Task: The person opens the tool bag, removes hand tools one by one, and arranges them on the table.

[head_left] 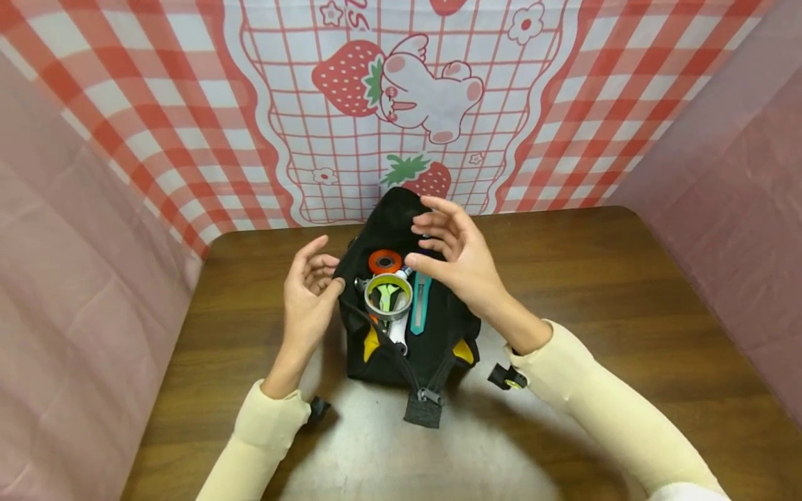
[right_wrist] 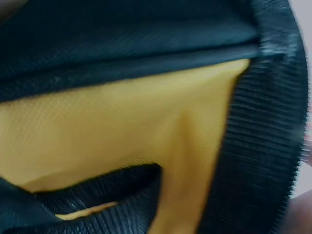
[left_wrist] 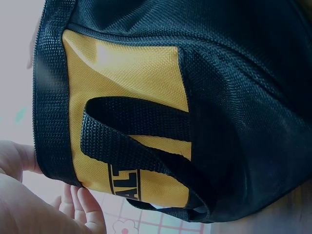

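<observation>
A black and yellow tool bag (head_left: 445,313) stands unzipped, its mouth facing up. At its left rim my left hand (head_left: 307,296) pinches the edge; in the left wrist view the thumb passes behind the zipper band (left_wrist: 51,122). My right hand (head_left: 460,257) hovers over the right side of the mouth, fingers spread and loosely bent, holding nothing. Inside the bag lie a roll of tape (head_left: 409,300), a round orange item (head_left: 384,261), a teal utility knife (head_left: 420,303) and a white item (head_left: 397,332). Lime-green handles (head_left: 386,298) show through the tape ring.
The bag rests on a brown wooden table (head_left: 583,278). Behind it hangs a red-checked cloth (head_left: 250,160) with strawberries, and pink curtains (head_left: 75,278) stand at both sides. A zipper end tab (head_left: 423,412) points toward me.
</observation>
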Motion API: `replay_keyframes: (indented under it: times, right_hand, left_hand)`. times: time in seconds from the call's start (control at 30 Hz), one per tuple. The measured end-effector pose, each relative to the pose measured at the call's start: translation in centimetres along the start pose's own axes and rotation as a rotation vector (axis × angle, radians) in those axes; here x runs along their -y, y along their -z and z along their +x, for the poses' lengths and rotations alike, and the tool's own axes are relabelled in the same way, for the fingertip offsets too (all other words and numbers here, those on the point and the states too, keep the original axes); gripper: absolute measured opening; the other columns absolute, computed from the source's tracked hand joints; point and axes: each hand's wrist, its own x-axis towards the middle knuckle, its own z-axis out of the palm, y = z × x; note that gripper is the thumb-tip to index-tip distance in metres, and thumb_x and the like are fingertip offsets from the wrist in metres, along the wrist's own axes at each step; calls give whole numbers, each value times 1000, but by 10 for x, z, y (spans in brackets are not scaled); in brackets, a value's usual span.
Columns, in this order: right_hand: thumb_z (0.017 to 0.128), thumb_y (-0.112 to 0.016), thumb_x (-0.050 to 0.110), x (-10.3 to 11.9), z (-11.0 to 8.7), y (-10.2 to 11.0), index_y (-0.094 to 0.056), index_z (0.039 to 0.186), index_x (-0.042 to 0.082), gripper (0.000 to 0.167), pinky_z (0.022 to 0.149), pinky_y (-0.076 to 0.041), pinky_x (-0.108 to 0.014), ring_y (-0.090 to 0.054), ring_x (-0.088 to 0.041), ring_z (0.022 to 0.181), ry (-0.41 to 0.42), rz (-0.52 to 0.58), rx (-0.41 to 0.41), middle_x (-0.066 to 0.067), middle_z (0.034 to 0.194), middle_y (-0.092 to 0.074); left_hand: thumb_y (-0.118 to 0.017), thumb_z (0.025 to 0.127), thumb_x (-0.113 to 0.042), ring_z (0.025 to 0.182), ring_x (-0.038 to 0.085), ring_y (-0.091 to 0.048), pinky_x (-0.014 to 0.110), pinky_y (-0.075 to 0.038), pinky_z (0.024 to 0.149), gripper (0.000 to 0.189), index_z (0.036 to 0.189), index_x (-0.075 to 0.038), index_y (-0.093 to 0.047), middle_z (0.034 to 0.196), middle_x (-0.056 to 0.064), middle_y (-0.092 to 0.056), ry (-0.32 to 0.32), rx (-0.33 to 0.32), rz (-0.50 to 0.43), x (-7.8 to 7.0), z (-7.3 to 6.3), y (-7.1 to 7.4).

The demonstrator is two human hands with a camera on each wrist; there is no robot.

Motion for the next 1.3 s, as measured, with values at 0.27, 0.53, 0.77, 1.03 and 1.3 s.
replay_keyframes:
  times: [0.27,0.53,0.77,1.03,1.3]
  right_hand:
    - [90,-85,-2,-28,11,-11,-45,166,8,86,118,-46,-52,-57,-38,138,-153,-184,115,-16,144,-61]
    - [88,-90,6,-51,6,-10,-43,166,6,92,116,-43,-66,-57,-37,139,-181,-332,180,-19,150,-60]
    - [85,-95,12,-71,-1,-12,-45,165,4,94,117,-44,-64,-58,-46,139,-194,-449,210,-23,148,-62]
    - [77,-102,12,-90,-6,-19,-48,162,1,101,115,-47,-61,-58,-43,136,-167,-577,203,-25,147,-61]
    - [75,-104,15,-101,-8,-18,-46,165,5,107,118,-45,-61,-55,-42,143,-232,-631,236,-22,162,-54]
  left_hand:
    - [-62,84,20,97,12,-64,20,-53,82,68,150,4,-60,107,4,-68,8,7,-2,2,0,-1]
    - [-61,84,20,97,13,-63,20,-52,82,70,151,1,-60,107,4,-67,27,-3,7,0,-1,2]
    - [-60,84,20,97,12,-63,19,-52,83,69,151,2,-61,106,3,-67,24,3,10,-1,-1,1]
    - [-60,84,21,97,13,-63,20,-52,84,69,151,1,-61,107,5,-67,18,7,16,-1,0,0]
    - [-60,85,21,99,15,-63,21,-52,86,70,151,0,-61,109,8,-67,33,2,22,0,0,1]
